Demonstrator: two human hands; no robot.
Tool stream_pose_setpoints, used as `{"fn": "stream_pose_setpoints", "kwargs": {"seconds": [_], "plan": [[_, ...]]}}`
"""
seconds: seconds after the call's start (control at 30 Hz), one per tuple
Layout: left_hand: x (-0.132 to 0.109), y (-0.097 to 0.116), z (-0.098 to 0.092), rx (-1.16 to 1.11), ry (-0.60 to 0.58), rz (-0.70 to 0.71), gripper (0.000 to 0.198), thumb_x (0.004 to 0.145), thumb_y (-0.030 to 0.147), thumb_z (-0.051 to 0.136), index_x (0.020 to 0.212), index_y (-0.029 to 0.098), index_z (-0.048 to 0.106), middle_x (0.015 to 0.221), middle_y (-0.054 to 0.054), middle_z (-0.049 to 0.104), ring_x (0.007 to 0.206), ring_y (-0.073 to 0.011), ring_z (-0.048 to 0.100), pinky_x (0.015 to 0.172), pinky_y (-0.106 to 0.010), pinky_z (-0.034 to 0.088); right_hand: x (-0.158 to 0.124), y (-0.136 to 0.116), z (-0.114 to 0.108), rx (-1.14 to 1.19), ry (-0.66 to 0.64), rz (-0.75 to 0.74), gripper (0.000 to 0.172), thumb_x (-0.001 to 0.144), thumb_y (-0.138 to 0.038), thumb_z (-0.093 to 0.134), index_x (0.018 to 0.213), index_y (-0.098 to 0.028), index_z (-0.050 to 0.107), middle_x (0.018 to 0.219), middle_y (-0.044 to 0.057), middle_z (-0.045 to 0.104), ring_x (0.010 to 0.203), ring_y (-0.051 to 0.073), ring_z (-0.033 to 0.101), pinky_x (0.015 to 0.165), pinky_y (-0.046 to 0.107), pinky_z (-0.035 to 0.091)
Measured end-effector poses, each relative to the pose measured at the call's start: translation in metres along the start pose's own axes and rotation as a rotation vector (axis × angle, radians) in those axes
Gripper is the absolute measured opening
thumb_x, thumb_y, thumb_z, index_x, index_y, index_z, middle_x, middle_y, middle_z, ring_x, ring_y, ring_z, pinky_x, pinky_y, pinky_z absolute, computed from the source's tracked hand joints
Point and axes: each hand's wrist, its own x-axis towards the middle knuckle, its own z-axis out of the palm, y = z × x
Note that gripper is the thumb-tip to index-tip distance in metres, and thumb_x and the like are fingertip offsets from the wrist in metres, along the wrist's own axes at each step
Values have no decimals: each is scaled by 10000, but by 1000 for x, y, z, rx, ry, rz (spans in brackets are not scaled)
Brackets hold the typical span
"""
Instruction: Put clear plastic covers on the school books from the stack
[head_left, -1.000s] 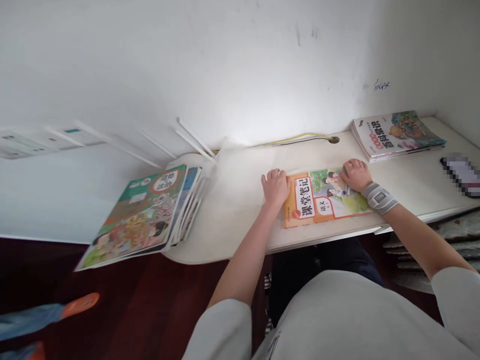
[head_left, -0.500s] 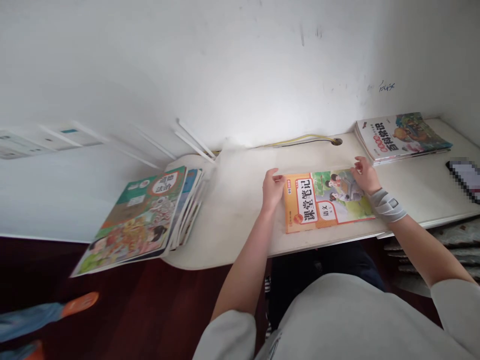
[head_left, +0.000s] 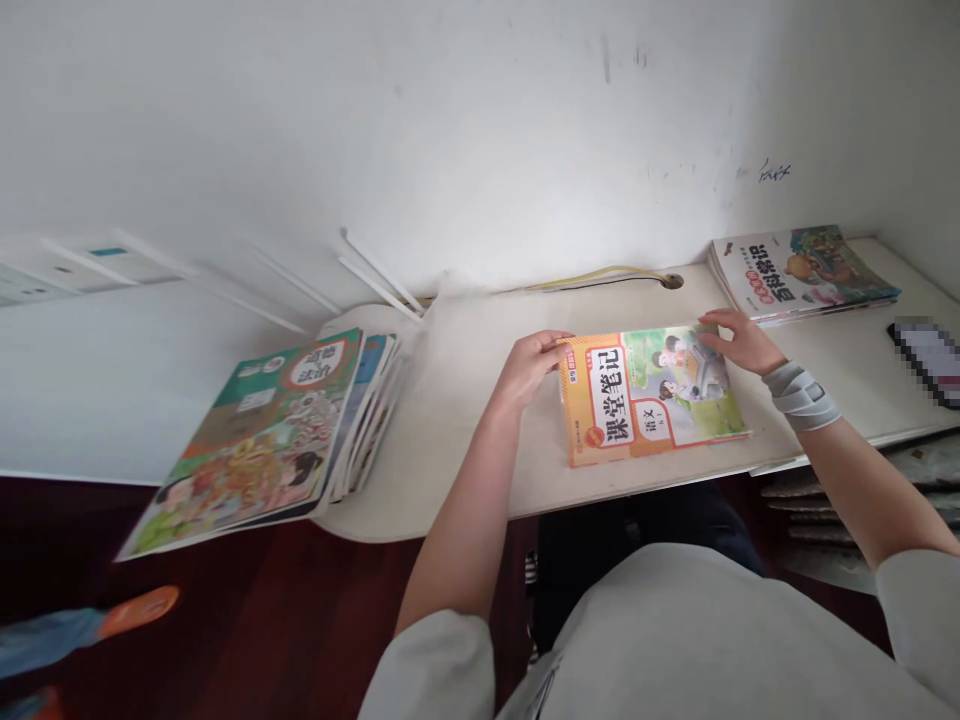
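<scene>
An orange-edged book with children on its cover lies at the front edge of the white desk, its far side slightly raised. My left hand pinches the book's upper left corner. On the other side, my right hand, with a grey wrist wrap, grips the upper right corner between thumb and fingers. Beyond my right hand sits a stack of books with a white and colourful cover. A second stack, topped by a green illustrated book, overhangs the desk's left end.
A phone lies at the right of the desk. A yellow cable runs along the wall to a round hole. White strips lean at the back left. Another person's foot shows at lower left.
Both hands have closed on the book's upper corners, and its far edge has come up a little. The view has shifted slightly.
</scene>
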Motion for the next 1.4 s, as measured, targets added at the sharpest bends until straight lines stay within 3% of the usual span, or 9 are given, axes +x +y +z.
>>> {"fn": "stream_pose_setpoints", "kwargs": {"seconds": [0.1, 0.27, 0.47, 0.6, 0.7, 0.8, 0.9, 1.17, 1.4], "plan": [[-3, 5, -3, 20, -5, -22, 402, 581, 410, 745, 873, 143, 675, 812, -51, 703, 771, -183, 644, 769, -338, 498, 6, -7, -15, 108, -99, 2, 338, 750, -429, 607, 971, -183, 677, 1006, 81, 672, 929, 226, 602, 815, 377, 489], [-5, 9, -1, 25, 26, -39, 358, 577, 436, 743, 763, 143, 650, 726, -28, 667, 700, -157, 620, 712, -316, 495, 14, -8, -29, 456, -255, 156, 375, 635, -508, 706, 809, -177, 695, 736, 18, 678, 648, 140, 581, 654, 292, 474], [4, 2, 10, 40, 67, -61, 414, 610, 555, 649, 685, 163, 539, 641, -2, 595, 610, -136, 586, 596, -260, 470, 18, -5, -16, 726, -226, 355, 406, 544, -538, 753, 671, -168, 644, 585, 0, 613, 525, 115, 521, 507, 250, 427], [15, -10, 16, 426, 103, -142, 372, 737, 533, 487, 690, 166, 512, 663, -28, 606, 673, -174, 617, 592, -274, 470, 24, -3, -1, 299, -299, 413, 406, 735, -549, 583, 566, -183, 539, 469, -23, 497, 437, 96, 440, 439, 236, 357], [24, -16, 17, 646, 117, -181, 314, 737, 451, 523, 593, 173, 501, 595, -33, 581, 713, -209, 618, 609, -283, 451, 33, 1, 6, -16, -398, 420, 404, 808, -457, 520, 511, -184, 501, 397, -38, 411, 382, 88, 384, 426, 238, 316], [31, -15, 17, 874, 98, -193, 276, 715, 395, 578, 555, 176, 527, 645, -67, 621, 792, -244, 619, 669, -308, 442, 40, 2, 9, -121, -449, 398, 374, 791, -411, 557, 507, -169, 540, 388, -16, 447, 406, 108, 432, 469, 245, 334], [35, -9, 18, 1017, 39, -133, 181, 738, 354, 572, 681, 185, 604, 843, -79, 677, 861, -231, 613, 730, -308, 435, 44, 0, 9, -221, -425, 330, 279, 785, -375, 574, 622, -152, 610, 530, 21, 577, 522, 126, 508, 537, 241, 348], [50, 6, 39, 1112, -189, 59, 182, 787, 320, 540, 756, 202, 675, 838, -30, 701, 766, -170, 613, 689, -255, 415, 44, -18, 9, -416, -476, 91, 316, 852, -367, 470, 757, -163, 691, 712, 37, 675, 650, 147, 573, 583, 245, 340], [60, 0, 75, 1080, -285, 167, 224, 829, 264, 493, 822, 165, 694, 808, -31, 701, 731, -146, 607, 665, -228, 412, 40, -46, 45, -481, -402, -53, 294, 906, -297, 384, 1001, -201, 644, 985, 64, 679, 859, 181, 595, 699, 263, 361]]}}
